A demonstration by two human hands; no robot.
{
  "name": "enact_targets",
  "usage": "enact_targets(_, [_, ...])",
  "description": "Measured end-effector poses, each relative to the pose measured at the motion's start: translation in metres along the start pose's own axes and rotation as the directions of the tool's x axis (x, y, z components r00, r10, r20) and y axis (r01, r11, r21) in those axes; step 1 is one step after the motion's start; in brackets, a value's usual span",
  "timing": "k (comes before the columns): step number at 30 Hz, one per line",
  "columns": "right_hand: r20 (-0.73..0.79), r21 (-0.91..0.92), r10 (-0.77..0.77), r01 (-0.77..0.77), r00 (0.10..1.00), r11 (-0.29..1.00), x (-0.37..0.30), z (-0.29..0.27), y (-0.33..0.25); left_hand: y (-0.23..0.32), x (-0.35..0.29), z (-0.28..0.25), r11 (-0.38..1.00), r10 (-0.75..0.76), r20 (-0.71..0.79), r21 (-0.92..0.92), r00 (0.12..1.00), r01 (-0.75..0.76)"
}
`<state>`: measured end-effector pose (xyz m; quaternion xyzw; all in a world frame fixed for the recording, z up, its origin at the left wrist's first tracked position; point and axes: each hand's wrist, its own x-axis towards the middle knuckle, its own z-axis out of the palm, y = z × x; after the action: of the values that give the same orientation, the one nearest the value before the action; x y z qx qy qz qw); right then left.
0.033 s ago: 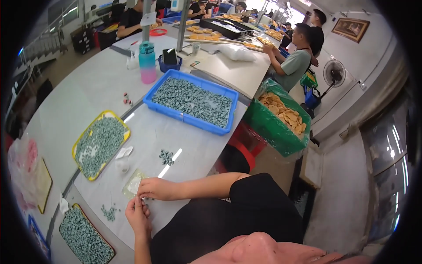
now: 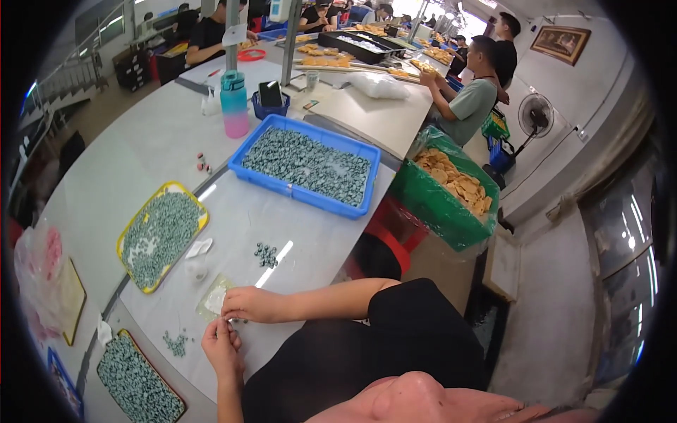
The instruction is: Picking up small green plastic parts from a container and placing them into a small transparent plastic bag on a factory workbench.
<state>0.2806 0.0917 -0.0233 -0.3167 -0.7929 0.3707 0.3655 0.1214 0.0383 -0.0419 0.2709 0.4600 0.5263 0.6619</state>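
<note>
A: How do your arms lie?
B: Your right forearm crosses from the right, its right hand [image 2: 248,303] at the right edge of the pale pad [image 2: 213,299]. Your left hand [image 2: 221,344] points upward, on your side of the pad.
A: And your fingers?
B: Both hands are curled, fingertips meeting just beside the pad; you hold something too small to make out, if anything.
A: The beads?
B: Glossy dark green beads [image 2: 266,255] cluster beyond the pad, to its right.

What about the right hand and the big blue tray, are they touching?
Apart. The head view shows white tabletop between the right hand and the big blue tray.
</note>
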Motion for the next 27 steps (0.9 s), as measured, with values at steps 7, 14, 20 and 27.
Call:
enact_targets(7, [0.017,0.09,0.01,-0.012,1.0,0.996,-0.052,-0.058,-0.004,-0.016,-0.028,0.053,1.0,-0.015,0.013,0.014,1.0,0.015])
enact_targets(14, [-0.216,0.165,0.107,-0.072,0.971,0.984,-0.082,-0.099,0.041,-0.031,-0.03,0.058,0.996,-0.004,-0.278,-0.091,0.961,-0.022])
enact_targets(20, [-0.183,0.094,0.016,0.001,0.983,0.996,-0.1,-0.108,0.06,-0.036,-0.039,0.07,0.997,0.061,-0.431,0.062,0.9,-0.038])
enact_targets(27, [-0.141,0.188,0.086,-0.058,0.986,0.98,-0.092,-0.09,0.046,-0.034,-0.035,0.055,0.989,-0.052,-0.329,0.114,0.943,0.094])
